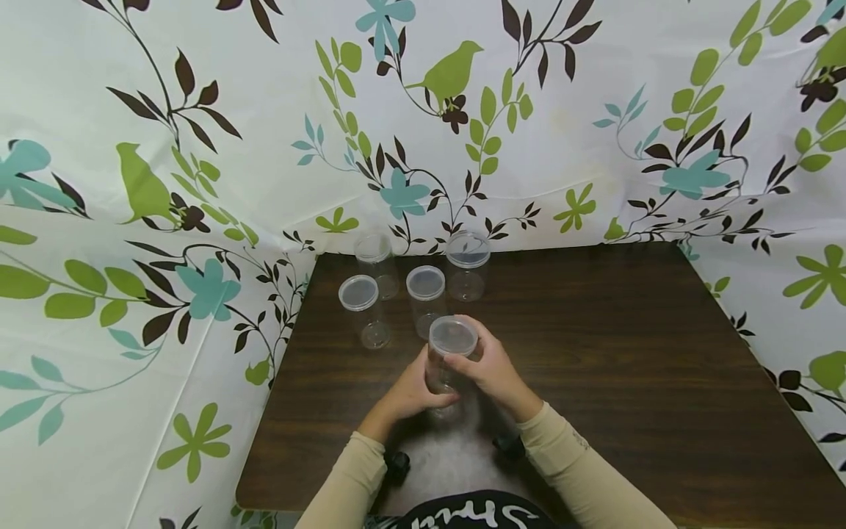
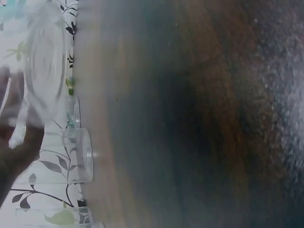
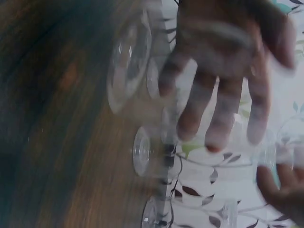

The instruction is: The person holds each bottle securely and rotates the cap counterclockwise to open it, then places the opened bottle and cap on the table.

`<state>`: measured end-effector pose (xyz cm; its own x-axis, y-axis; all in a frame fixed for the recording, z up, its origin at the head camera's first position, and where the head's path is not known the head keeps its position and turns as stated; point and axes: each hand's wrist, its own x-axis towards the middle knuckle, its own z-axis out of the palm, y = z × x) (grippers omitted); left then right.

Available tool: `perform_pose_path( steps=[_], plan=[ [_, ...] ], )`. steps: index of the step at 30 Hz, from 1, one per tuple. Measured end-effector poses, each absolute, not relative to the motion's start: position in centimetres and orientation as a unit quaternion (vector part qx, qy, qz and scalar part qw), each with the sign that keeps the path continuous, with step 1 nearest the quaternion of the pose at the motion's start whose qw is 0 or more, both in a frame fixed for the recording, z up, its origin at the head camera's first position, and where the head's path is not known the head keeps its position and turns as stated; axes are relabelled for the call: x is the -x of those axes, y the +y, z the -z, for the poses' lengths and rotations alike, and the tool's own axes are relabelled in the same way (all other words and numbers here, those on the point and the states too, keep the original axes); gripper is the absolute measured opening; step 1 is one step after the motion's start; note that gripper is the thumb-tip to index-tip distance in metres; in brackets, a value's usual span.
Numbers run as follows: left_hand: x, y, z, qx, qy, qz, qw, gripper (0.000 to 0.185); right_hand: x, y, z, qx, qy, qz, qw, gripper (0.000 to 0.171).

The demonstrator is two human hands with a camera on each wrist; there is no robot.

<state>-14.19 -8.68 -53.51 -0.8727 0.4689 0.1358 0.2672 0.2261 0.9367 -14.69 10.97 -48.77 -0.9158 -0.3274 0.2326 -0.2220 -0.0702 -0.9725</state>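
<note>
A clear plastic jar (image 1: 453, 336) with a translucent white lid stands upright between both hands near the front of the dark table. My left hand (image 1: 411, 388) grips its lower side. My right hand (image 1: 494, 367) holds it from the right near the top, its thumb just under the lid. In the left wrist view the clear jar (image 2: 46, 61) shows at the upper left with its base in sight. Fingers appear blurred through the clear wall in the right wrist view, beside the jar's round base (image 3: 127, 61). Whether that base touches the table I cannot tell.
Several similar lidded jars stand behind: one at left (image 1: 359, 294), one at back left (image 1: 373, 250), one in the middle (image 1: 426, 285) and a wider one (image 1: 468, 251) at back right. The brown table (image 1: 595, 353) stretches right. Patterned cloth (image 1: 251, 110) hangs behind it.
</note>
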Motion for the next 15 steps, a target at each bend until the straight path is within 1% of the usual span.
perform_pose_path(
  steps=[3,6,11,15],
  plan=[
    [14.8,-9.2,54.9,-0.277,0.761,-0.573,0.128,0.101,15.1,11.5,48.9,0.244,0.646,0.718,0.083,0.07],
    [14.7,-9.6,54.4,-0.314,0.731,-0.578,0.184,0.095,15.6,12.0,49.1,0.296,0.605,0.728,0.129,0.07],
    [14.7,-9.7,54.1,-0.35,0.68,-0.584,0.271,0.086,16.2,12.7,49.7,0.353,0.569,0.721,0.178,0.082],
    [14.6,-9.7,54.0,-0.347,0.676,-0.581,0.29,0.084,16.3,12.8,50.2,0.367,0.556,0.72,0.194,0.092]
  ],
)
